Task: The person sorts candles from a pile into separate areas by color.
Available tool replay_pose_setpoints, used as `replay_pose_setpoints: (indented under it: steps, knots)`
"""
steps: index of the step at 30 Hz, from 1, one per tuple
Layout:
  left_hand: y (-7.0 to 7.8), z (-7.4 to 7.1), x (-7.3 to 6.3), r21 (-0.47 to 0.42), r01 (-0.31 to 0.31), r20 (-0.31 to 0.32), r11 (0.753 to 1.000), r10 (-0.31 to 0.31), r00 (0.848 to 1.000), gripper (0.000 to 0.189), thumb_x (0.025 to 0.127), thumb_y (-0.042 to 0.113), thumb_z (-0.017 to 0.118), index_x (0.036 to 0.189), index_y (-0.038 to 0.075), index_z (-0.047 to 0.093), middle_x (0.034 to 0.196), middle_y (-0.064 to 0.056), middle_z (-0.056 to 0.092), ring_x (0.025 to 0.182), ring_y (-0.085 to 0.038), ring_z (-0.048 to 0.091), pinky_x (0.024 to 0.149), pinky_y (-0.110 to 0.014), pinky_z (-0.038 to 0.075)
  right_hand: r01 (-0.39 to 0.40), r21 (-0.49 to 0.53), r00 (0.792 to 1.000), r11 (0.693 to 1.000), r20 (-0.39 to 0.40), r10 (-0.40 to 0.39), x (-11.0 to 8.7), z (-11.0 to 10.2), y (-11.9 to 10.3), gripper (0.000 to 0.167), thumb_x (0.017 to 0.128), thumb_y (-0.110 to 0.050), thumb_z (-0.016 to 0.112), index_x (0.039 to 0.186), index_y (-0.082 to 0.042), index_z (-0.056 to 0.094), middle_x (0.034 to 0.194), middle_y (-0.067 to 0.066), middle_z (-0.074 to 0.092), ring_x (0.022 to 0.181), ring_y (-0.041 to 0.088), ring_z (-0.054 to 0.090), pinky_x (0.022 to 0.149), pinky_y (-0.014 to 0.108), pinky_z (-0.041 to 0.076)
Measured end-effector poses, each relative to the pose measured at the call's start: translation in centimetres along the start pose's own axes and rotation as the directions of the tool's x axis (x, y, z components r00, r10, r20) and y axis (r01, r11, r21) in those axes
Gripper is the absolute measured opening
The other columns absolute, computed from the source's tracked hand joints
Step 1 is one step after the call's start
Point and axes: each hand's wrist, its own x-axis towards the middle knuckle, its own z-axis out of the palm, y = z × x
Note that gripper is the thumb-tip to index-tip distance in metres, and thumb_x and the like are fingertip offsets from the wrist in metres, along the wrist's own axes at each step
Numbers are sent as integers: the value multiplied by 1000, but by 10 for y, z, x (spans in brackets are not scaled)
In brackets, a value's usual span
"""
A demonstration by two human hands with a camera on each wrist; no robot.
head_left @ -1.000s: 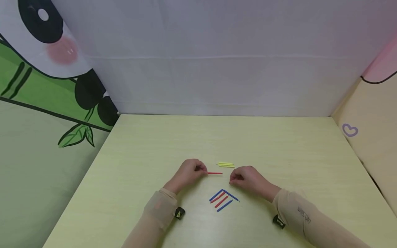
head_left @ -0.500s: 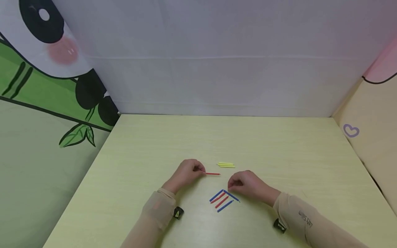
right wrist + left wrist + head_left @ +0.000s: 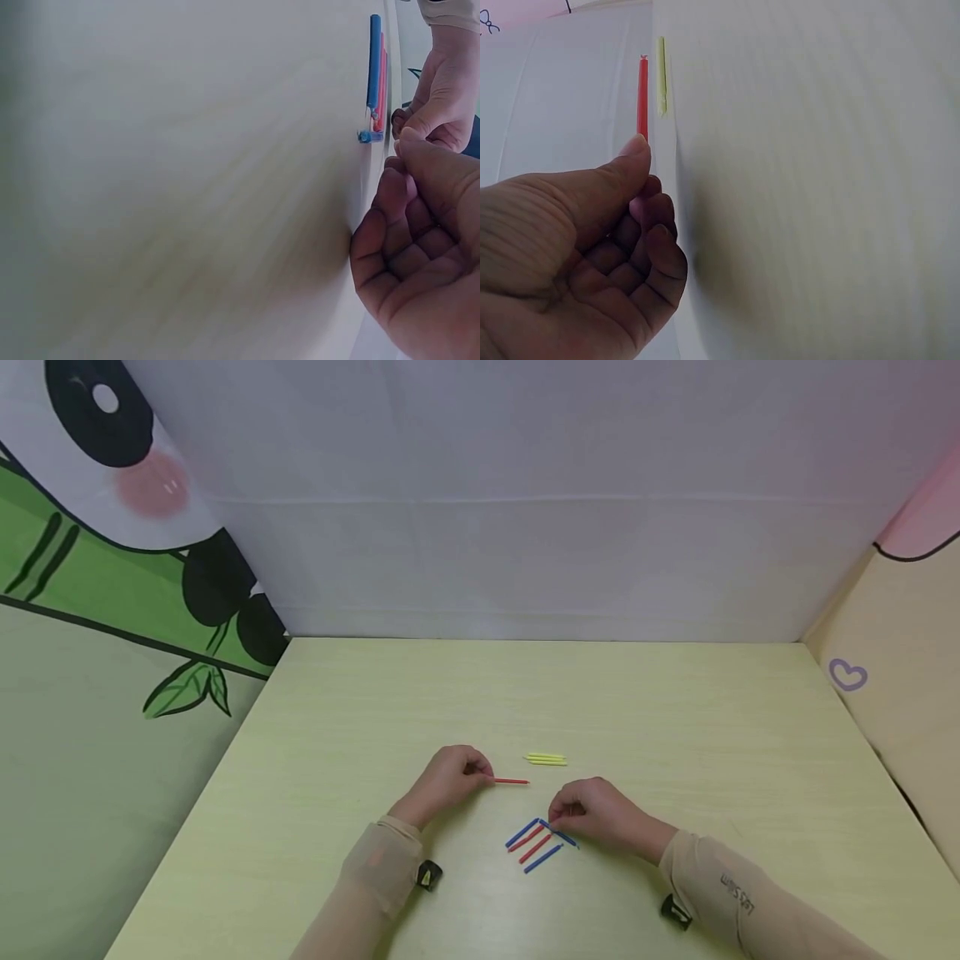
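In the head view my left hand (image 3: 452,782) pinches one end of a thin red stick (image 3: 512,782) between thumb and index finger, its free length pointing right. The left wrist view shows the same red stick (image 3: 642,97) rising past the thumb tip. My right hand (image 3: 596,810) has its fingers curled and thumb against the index finger, nothing visible between them. Its fingertips overlap a slanted blue stick (image 3: 564,837). This belongs to a group with another blue stick (image 3: 522,832), two red sticks (image 3: 536,849) and a lower blue stick (image 3: 543,858).
Several yellow sticks (image 3: 546,759) lie side by side beyond the hands. The pale wooden table (image 3: 675,710) meets a white backdrop (image 3: 525,560) at its far edge. Printed panels (image 3: 187,760) stand along the left and right sides.
My right hand has come nearer and slightly left, from beside the yellow sticks to the slanted blue stick. The left hand, still pinching the red stick, has shifted slightly left.
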Motion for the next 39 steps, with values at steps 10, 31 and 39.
replay_pose_setpoints:
  steps: [10, 31, 39]
  knots:
    - [2, 0, 3, 4, 14, -2, 1000, -14, 1000, 10, 85, 12, 76, 77, 14, 70, 75, 6, 60, 72, -11, 51, 68, -29, 45, 39, -8, 999, 999, -3, -39, 1, -5, 3, 6, 85, -11, 75, 88, -16, 72, 81, -12, 63, 75, 5, 54, 68, 24, 47]
    - [6, 1, 8, -3, 45, -21, 999, -46, 999, 10, 85, 12, 76, 77, 14, 70, 75, 6, 61, 71, -11, 52, 68, -29, 45, 108, -24, 994, 994, -12, -108, 0, -12, 12, 5, 84, -14, 77, 85, -16, 72, 80, -14, 63, 72, 2, 52, 65, 22, 46]
    - [8, 2, 11, 16, 51, -19, 999, -50, 999, 10, 85, 12, 76, 77, 14, 70, 75, 6, 61, 71, -11, 51, 69, -29, 44, 94, -35, 996, 995, -3, -95, 0, -17, 13, 6, 84, -13, 76, 86, -17, 72, 81, -15, 63, 73, 2, 53, 66, 23, 46]
